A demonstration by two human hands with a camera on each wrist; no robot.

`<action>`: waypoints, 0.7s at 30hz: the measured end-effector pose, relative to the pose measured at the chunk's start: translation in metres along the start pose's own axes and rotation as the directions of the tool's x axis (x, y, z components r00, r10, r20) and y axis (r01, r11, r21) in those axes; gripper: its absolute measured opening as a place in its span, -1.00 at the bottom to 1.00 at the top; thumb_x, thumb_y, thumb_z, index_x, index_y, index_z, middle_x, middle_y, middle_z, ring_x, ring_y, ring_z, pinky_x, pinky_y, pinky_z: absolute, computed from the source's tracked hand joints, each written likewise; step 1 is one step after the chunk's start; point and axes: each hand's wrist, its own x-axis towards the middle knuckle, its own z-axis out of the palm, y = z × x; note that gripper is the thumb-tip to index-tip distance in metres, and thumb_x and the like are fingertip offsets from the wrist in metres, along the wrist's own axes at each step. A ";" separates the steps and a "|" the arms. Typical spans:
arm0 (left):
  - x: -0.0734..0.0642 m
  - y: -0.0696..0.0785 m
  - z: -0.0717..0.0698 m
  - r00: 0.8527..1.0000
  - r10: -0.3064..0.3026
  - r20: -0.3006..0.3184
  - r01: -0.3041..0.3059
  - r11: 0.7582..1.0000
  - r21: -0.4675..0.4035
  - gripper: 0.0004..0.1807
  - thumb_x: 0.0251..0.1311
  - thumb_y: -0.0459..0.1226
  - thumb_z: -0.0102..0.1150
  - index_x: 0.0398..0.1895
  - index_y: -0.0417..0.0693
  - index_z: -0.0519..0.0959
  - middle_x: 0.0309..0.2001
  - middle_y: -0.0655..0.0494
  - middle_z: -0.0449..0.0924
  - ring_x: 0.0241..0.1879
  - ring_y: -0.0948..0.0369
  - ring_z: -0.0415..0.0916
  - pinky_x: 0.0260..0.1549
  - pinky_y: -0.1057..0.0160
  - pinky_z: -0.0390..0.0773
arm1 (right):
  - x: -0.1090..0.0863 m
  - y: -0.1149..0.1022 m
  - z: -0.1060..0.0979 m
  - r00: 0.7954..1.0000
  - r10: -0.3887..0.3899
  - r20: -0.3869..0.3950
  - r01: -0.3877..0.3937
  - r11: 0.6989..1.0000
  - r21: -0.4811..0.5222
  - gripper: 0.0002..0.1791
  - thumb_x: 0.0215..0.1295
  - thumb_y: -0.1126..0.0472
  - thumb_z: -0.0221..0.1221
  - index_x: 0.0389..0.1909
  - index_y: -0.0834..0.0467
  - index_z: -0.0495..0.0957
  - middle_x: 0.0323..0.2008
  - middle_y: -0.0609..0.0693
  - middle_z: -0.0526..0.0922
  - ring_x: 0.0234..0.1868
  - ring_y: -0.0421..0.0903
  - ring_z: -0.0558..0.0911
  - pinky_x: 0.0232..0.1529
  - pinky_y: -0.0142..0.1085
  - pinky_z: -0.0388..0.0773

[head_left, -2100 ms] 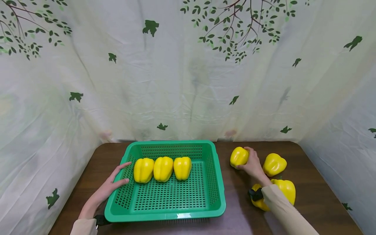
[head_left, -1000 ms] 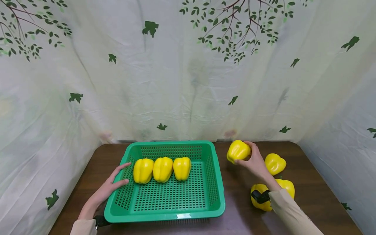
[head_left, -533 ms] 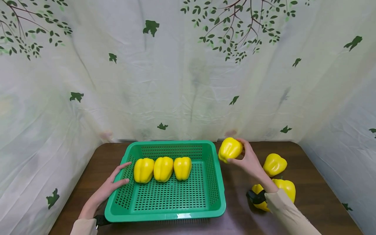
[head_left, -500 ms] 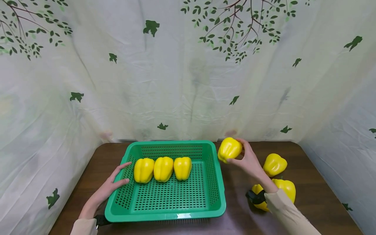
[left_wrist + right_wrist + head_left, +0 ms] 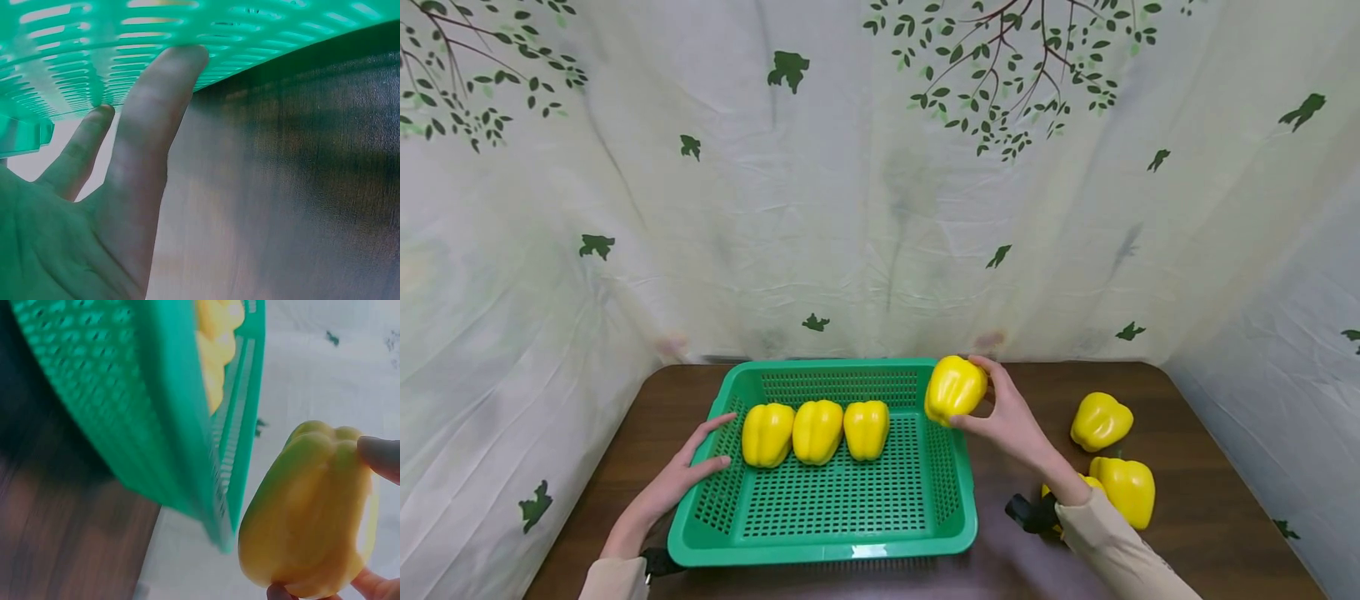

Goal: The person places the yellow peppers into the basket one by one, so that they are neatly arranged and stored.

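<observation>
My right hand (image 5: 1011, 421) holds a yellow bell pepper (image 5: 955, 390) over the right rim of a green plastic basket (image 5: 823, 553). Thumb and fingers grip the pepper from its right side; in the right wrist view the held bell pepper (image 5: 306, 515) hangs beside the basket wall (image 5: 112, 394). At the basket's left side, my left hand (image 5: 673, 483) rests with thumb and forefinger spread and straight across the rim. The left wrist view shows the thumb (image 5: 147, 131) against the slotted wall. A row of three yellow bell peppers (image 5: 817, 432) lies inside the basket, toward its back left.
On the brown wooden table (image 5: 1210, 508), right of the basket, lie a yellow bell pepper (image 5: 1101, 422) and another pepper (image 5: 1126, 490) nearer the front. A third is mostly hidden behind the right wrist. A leaf-patterned curtain (image 5: 880, 250) stands behind the table.
My right hand has lifted the yellow bell pepper off the table and carried it left to the basket's right rim. The left hand and the basket have stayed in place.
</observation>
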 end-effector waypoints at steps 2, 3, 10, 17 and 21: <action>0.000 0.000 0.000 1.000 -0.013 0.000 0.013 1.000 -0.007 -0.34 0.40 -0.23 -0.02 0.48 0.01 -0.03 0.46 -0.27 -0.32 0.29 -0.25 -0.05 0.05 -0.14 0.32 | 0.000 -0.005 0.005 1.000 0.001 0.013 -0.001 1.000 0.006 -0.07 0.00 0.29 0.41 0.37 0.25 0.11 0.27 0.19 0.25 0.13 0.12 0.38 0.16 0.07 0.31; 0.000 0.000 0.000 1.000 -0.015 0.002 0.016 1.000 -0.013 -0.33 0.40 -0.23 -0.02 0.48 0.01 -0.03 0.45 -0.27 -0.32 0.28 -0.26 -0.02 0.04 -0.10 0.35 | 0.000 -0.007 0.007 1.000 0.004 0.019 -0.004 1.000 0.009 -0.06 0.00 0.29 0.41 0.38 0.23 0.11 0.27 0.18 0.25 0.13 0.11 0.39 0.16 0.07 0.32; 0.000 -0.001 0.002 1.000 -0.026 0.001 0.026 0.999 -0.040 -0.33 0.40 -0.25 -0.02 0.48 0.00 -0.04 0.45 -0.28 -0.32 0.23 -0.28 0.07 -0.05 0.04 0.46 | 0.000 -0.022 0.022 0.998 -0.002 0.068 0.001 1.000 0.027 -0.08 0.01 0.27 0.40 0.37 0.23 0.12 0.27 0.20 0.24 0.10 0.11 0.39 0.16 0.05 0.34; 0.000 -0.001 0.001 1.000 -0.024 0.008 0.024 0.998 -0.051 -0.33 0.40 -0.25 -0.02 0.48 0.01 -0.04 0.45 -0.28 -0.34 0.22 -0.28 0.09 -0.07 0.09 0.48 | -0.002 -0.036 0.042 0.994 0.020 0.103 -0.022 1.000 0.018 -0.06 -0.03 0.24 0.43 0.38 0.17 0.15 0.28 0.14 0.24 0.11 0.06 0.39 0.14 0.04 0.37; 0.000 -0.001 0.000 0.999 -0.030 0.013 0.030 0.997 -0.068 -0.33 0.40 -0.25 -0.02 0.48 0.01 -0.05 0.45 -0.28 -0.34 0.18 -0.28 0.16 -0.11 0.11 0.52 | -0.005 -0.043 0.057 0.990 0.019 0.140 -0.022 1.000 0.019 -0.06 -0.04 0.23 0.43 0.37 0.19 0.16 0.26 0.12 0.26 0.08 0.02 0.40 0.13 -0.02 0.39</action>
